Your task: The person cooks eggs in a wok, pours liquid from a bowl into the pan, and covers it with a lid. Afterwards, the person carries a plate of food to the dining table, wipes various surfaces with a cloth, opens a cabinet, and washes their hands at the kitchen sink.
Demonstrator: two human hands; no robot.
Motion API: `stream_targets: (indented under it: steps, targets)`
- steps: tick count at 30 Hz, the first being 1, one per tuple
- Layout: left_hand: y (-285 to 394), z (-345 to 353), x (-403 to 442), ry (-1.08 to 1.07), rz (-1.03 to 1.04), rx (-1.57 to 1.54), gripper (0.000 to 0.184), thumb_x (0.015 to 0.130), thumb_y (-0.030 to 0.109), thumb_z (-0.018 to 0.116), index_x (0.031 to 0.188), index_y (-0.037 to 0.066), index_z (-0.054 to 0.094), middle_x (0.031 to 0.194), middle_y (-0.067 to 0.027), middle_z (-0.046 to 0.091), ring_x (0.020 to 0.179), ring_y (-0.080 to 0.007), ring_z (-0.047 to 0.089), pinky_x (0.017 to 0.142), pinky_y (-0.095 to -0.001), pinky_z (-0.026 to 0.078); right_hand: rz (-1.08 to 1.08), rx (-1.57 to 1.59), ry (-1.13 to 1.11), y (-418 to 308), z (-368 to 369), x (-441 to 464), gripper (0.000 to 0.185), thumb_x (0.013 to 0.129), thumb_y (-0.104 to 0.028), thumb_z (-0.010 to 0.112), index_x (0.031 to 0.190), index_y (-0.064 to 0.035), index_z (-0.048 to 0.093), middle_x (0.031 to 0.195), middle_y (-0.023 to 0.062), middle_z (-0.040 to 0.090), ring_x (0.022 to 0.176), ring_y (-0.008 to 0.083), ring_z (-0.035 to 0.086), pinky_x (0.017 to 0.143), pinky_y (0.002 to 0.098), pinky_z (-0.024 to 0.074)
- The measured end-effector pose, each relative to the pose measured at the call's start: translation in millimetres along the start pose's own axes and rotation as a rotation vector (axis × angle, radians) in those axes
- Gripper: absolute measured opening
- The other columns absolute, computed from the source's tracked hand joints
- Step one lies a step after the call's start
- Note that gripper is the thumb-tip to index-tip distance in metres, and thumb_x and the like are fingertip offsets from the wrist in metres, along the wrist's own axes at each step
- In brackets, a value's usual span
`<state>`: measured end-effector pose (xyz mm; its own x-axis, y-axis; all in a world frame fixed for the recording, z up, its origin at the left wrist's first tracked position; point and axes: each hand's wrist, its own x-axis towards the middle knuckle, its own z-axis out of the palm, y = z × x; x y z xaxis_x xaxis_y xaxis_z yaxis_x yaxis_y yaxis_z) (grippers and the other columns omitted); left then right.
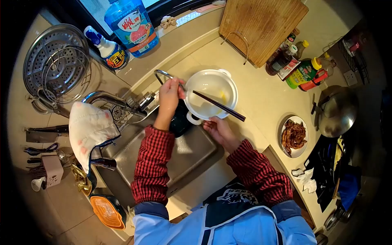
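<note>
A white round pot [210,87] with two small handles is tipped toward me beside the sink's far edge. It holds some clear liquid and a yellowish bit. A pair of dark chopsticks [220,106] lies across it, one end past the rim on the right. My right hand [220,132] grips the near rim, its thumb close to the chopsticks. My left hand [169,96] is closed around a thin curved chrome tube [164,74] by the pot's left rim. The inner fingers are partly hidden. Below the pot, a dark object [179,122] sits in the sink.
The steel sink [192,159] lies under my forearms, with a chrome faucet [106,96] to its left. A plate of dark cooked strips [295,136] stands right on the counter. Bottles [304,73] and a cutting board [261,28] line the back. A wok [338,114] stands far right.
</note>
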<state>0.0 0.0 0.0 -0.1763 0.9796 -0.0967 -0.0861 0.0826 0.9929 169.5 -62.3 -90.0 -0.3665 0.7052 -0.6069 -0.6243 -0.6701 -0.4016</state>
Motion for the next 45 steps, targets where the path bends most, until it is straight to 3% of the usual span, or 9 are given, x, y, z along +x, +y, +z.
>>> stream_targets:
  steps: [9,14,16,25,35,37,40,41,45]
  targets:
    - [-3.2,5.5,1.1,0.157,0.069,-0.347,0.025,0.083,0.024,0.044,0.085,0.000,0.050,0.066,-0.0054,0.050,0.055,-0.0124,0.054,0.050,-0.0220,0.045,-0.056,0.105,-0.007,0.7,35.7,17.4,0.015,0.077,-0.011,0.051,0.087,-0.0019,0.044,0.073,0.0073,0.051,0.067,0.0156,0.051,0.061,0.0284,0.0463]
    - [-125.8,-44.0,-1.3,0.391,-0.223,0.341,0.032,0.081,0.029,0.042,0.087,-0.002,0.050,0.074,-0.0151,0.054,0.068,-0.0241,0.055,0.061,-0.0297,0.044,0.028,-0.356,0.209,1.9,12.4,-43.5,0.063,0.077,-0.020,0.055,0.122,-0.0105,0.012,0.077,0.0077,0.051,0.064,0.0154,0.051,0.055,0.0285,0.0434]
    - [-140.6,-47.3,7.3,0.402,-0.205,0.583,0.043,0.079,0.036,0.043,0.089,-0.006,0.047,0.085,-0.0263,0.053,0.081,-0.0384,0.051,0.076,-0.0374,0.038,0.074,-0.384,0.196,17.9,-9.9,-65.4,0.065,0.077,-0.019,0.054,0.123,-0.0109,0.010,0.077,0.0074,0.051,0.063,0.0150,0.051,0.054,0.0276,0.0427]
    - [-122.6,-54.7,48.7,0.249,-0.244,1.060,0.051,0.081,0.038,0.036,0.074,-0.007,0.057,0.079,-0.0283,0.054,0.079,-0.0404,0.052,0.070,-0.0439,0.040,0.067,-0.398,0.316,32.2,-107.8,-149.0,0.058,0.077,-0.010,0.050,0.121,-0.0114,0.012,0.077,0.0090,0.051,0.060,0.0146,0.050,0.053,0.0253,0.0421]
    - [-150.5,-67.6,57.2,0.224,-0.159,0.701,0.055,0.083,0.039,0.029,0.074,-0.008,0.056,0.069,-0.0171,0.058,0.067,-0.0262,0.054,0.063,-0.0375,0.040,-0.124,-0.424,0.381,25.9,-135.4,-203.3,0.049,0.078,-0.010,0.050,0.116,-0.0143,0.018,0.076,0.0073,0.050,0.061,0.0140,0.050,0.053,0.0229,0.0412]
    - [-270.3,-130.1,101.2,0.012,-0.073,0.162,0.042,0.081,0.035,0.039,0.091,-0.002,0.055,0.084,-0.0097,0.058,0.069,-0.0205,0.054,0.062,-0.0333,0.043,-0.183,-0.551,0.343,25.1,-146.7,-220.3,0.049,0.079,-0.011,0.051,0.115,-0.0146,0.019,0.076,0.0056,0.050,0.062,0.0123,0.050,0.052,0.0225,0.0412]
    - [-159.7,-83.8,12.9,-0.295,-0.232,-0.015,0.024,0.080,0.026,0.044,0.090,0.005,0.053,0.073,-0.0039,0.056,0.055,-0.0082,0.051,0.045,-0.0181,0.041,-0.298,-0.716,0.290,24.6,-140.7,-259.4,0.033,0.079,-0.022,0.054,0.105,-0.0087,0.037,0.073,0.0040,0.052,0.062,0.0105,0.049,0.052,0.0221,0.0410]
    - [-135.1,-45.9,-2.4,0.047,-0.332,-0.137,0.022,0.079,0.030,0.047,0.080,0.008,0.053,0.060,-0.0009,0.051,0.042,-0.0055,0.042,0.035,-0.0174,0.031,-0.287,-0.797,0.295,21.7,-143.8,-263.2,0.033,0.079,-0.027,0.054,0.101,-0.0063,0.042,0.071,0.0058,0.053,0.062,0.0114,0.050,0.054,0.0235,0.0417]
    - [-137.9,-71.7,-83.0,-0.084,-0.457,0.603,0.024,0.077,0.025,0.048,0.060,0.008,0.049,0.046,-0.0015,0.044,0.035,-0.0079,0.037,0.033,-0.0192,0.025,-0.333,-1.060,0.268,5.8,-136.6,-324.0,0.032,0.077,-0.035,0.054,0.082,-0.0040,0.054,0.068,0.0053,0.055,0.061,0.0130,0.051,0.057,0.0259,0.0424]
